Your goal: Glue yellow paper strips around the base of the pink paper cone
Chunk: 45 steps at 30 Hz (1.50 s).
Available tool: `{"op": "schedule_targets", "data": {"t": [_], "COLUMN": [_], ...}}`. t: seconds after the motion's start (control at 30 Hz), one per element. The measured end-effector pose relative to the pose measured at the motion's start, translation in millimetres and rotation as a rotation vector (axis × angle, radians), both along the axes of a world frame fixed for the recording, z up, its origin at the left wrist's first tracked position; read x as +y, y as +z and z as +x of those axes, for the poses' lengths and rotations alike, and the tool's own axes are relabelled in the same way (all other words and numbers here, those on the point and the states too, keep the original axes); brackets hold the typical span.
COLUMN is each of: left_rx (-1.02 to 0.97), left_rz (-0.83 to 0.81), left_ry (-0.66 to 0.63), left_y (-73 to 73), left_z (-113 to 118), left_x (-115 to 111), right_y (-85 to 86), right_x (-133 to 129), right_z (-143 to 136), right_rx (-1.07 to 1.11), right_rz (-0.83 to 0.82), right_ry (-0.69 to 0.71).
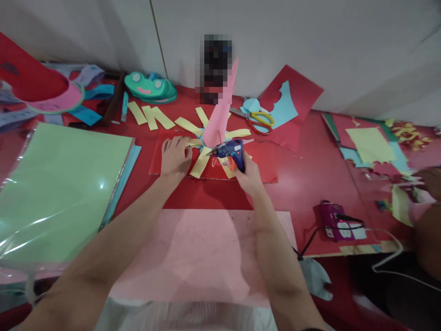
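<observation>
My right hand (248,174) is wrapped round a blue glue gun (230,151) with an orange trigger, its nozzle pointing left. A tall pink paper cone (218,119) stands on a blue base, with yellow paper strips (200,163) spread out around it like rays. At the left of the cone, my left hand (176,157) has its fingers bent at the end of one yellow strip (193,143), seemingly holding it. Under all this lies a red sheet (265,161). The glue gun hides part of the cone's base.
Loose yellow strips (151,116), green frog cutouts (151,88) and scissors (255,118) lie behind. Wrapped green paper (65,184) is at left. A purple power box (336,221) with cables sits at right, near another person's hand (429,179).
</observation>
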<state>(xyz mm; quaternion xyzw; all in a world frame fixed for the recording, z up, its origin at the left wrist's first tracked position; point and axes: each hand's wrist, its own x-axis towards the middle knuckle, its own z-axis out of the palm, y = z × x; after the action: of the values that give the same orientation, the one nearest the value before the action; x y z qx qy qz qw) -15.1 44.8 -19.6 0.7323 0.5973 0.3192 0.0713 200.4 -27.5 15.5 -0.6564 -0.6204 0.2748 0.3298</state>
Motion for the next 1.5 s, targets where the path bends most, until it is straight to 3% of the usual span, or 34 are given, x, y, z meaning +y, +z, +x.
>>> {"op": "schedule_targets", "data": {"t": [0.27, 0.73, 0.97, 1.2, 1.33, 1.5], "left_rx": [0.068, 0.094, 0.067, 0.088, 0.062, 0.117], "left_rz": [-0.035, -0.079, -0.069, 0.057, 0.033, -0.026], "left_ry": [0.017, -0.121, -0.189, -0.138, -0.244, -0.385], "left_y": [3.0, 8.6, 11.3, 15.4, 14.7, 16.1], "left_z": [-3.6, -2.7, 0.2, 3.4, 5.7, 10.0], "left_x": [-0.4, -2.3, -4.6, -8.1, -10.8, -15.6], "right_y": [7.1, 4.7, 3.0, -2.6, -6.7, -12.4], "right_x": [-2.4, 1.3, 3.9, 3.9, 3.9, 6.4], "right_z": [-4.2, 0.2, 2.2, 4.9, 7.1, 6.6], "right_rx": [-0.145, -0.247, -0.187, -0.025, 0.094, 0.096], "right_rz": [-0.054, -0.075, -0.075, 0.022, 0.050, -0.032], "right_ry": [0.089, -0.082, -0.182, -0.347, -0.408, -0.395]}}
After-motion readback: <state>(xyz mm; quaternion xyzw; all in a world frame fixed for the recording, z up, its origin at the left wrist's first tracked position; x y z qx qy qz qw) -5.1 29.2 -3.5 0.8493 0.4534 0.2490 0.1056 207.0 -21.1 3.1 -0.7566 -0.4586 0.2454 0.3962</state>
